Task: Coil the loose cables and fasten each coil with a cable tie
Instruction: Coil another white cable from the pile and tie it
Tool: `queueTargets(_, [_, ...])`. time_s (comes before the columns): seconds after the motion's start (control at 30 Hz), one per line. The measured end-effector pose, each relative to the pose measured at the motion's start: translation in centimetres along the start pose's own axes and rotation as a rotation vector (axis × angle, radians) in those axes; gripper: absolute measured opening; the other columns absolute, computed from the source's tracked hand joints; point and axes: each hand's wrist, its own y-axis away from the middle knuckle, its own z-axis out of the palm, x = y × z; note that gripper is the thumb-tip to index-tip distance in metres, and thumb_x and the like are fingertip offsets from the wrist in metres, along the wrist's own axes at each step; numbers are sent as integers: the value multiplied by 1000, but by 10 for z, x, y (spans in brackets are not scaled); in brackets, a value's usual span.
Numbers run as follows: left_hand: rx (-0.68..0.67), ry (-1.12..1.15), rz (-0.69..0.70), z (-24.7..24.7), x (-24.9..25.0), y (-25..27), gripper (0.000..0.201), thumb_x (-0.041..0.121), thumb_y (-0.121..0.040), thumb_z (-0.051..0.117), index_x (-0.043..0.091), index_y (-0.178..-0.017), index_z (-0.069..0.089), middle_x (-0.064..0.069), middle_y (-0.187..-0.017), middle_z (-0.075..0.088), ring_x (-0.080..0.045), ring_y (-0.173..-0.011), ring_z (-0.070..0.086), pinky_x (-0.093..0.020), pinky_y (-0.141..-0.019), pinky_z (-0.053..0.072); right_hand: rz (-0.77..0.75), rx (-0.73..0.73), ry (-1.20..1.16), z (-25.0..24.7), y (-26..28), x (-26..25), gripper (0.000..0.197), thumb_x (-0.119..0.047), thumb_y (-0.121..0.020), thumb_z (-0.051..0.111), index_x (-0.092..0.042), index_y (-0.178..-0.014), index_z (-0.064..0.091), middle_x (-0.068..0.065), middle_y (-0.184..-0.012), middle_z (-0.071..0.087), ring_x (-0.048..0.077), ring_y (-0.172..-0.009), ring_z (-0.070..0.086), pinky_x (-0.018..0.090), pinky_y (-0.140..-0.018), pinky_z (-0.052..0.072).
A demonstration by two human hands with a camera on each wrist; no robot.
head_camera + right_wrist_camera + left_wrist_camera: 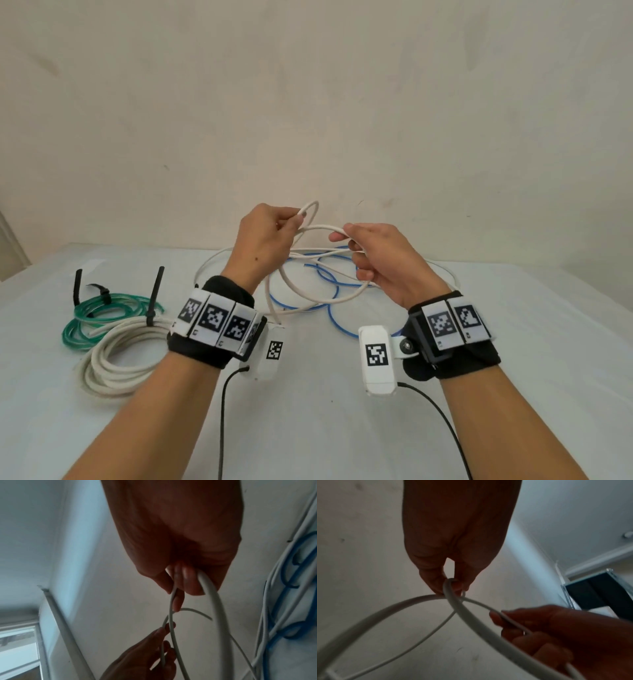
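Note:
A loose white cable (pixel 320 229) is lifted above the table, with loops hanging down between my hands. My left hand (pixel 270 233) pinches crossing loops of it at the top; the left wrist view shows the white cable (pixel 457 601) held between thumb and fingertip. My right hand (pixel 373 253) grips the same cable a little to the right, and in the right wrist view the cable (pixel 212 597) runs out from under its curled fingers. A blue cable (pixel 332 318) lies uncoiled on the table beneath.
At the left of the white table (pixel 513 342) lie a green coil (pixel 96 315) and a white coil (pixel 116 356), each bound with a black tie (pixel 154 298). A plain wall stands behind. Black wrist-camera leads (pixel 222 411) trail toward me.

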Motion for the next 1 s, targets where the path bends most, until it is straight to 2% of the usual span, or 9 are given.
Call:
queueTargets(0.1, [2,-165,104,4,0,5,23,27,-104,59,23,-115,79,-1,-98,68,-19,-106,58,-32,-91,44,-52,-71,202,7,2,2,33,-34,-107,55,-12,-98,79,1,-73,31,10,-52,26,17,-43,32])
queueTargets(0.17, [-103,-16,71,3,-1,5,24,26,-105,58,22,-118,78,0,-108,75,-14,-108,67,-34,-98,50,-97,-79,254,10,3,2,32,-34,-106,56,-16,-95,80,-2,-67,36,10,-54,29,17,-47,35])
queueTargets(0.27, [-277,366,-32,1,2,9,24,21,-106,56,14,-118,76,-4,-83,73,-12,-73,69,-28,-76,59,-181,-37,278,10,3,1,25,-33,-104,60,-20,-92,78,-6,-66,51,7,-57,41,26,-61,39])
queueTargets(0.4, [-290,402,-27,-3,10,14,23,29,-106,57,24,-112,79,-1,-67,49,-8,-56,43,-21,-52,43,-254,80,277,8,5,-4,23,-41,-96,70,-26,-110,59,-2,-84,58,11,-76,54,35,-76,48])
queueTargets(0.57, [-321,410,-36,-15,13,13,22,34,-103,61,28,-109,81,6,-64,46,-2,-53,43,-19,-52,37,-383,71,401,9,17,-11,39,-42,-98,67,-43,-127,41,14,-83,61,14,-66,59,43,-80,57])
queueTargets(0.67, [-326,357,-28,-17,11,12,22,35,-102,63,26,-108,82,16,-55,46,-4,-51,39,-18,-50,33,-459,43,528,11,18,-12,43,-39,-101,64,-50,-137,45,11,-81,65,15,-64,65,36,-76,58])
queueTargets(0.77, [-312,349,-39,-17,10,13,22,34,-102,62,24,-103,82,16,-56,45,-8,-54,33,-18,-49,32,-538,93,611,15,13,-11,14,-39,-101,65,-34,-113,70,5,-78,68,18,-65,68,40,-75,57])
queueTargets(0.9, [-269,405,-87,-13,10,11,32,35,-106,56,18,-101,82,10,-62,46,-10,-57,35,-21,-52,34,-583,262,553,10,5,-6,13,-33,-99,67,-22,-101,73,0,-74,73,13,-63,72,39,-74,58])
queueTargets(1.0, [-277,583,-169,-12,8,9,40,33,-109,48,8,-109,80,7,-65,37,-9,-56,28,-17,-49,31,-558,434,583,1,1,0,20,-45,-99,62,-28,-100,71,-4,-71,72,21,-71,72,43,-75,58])
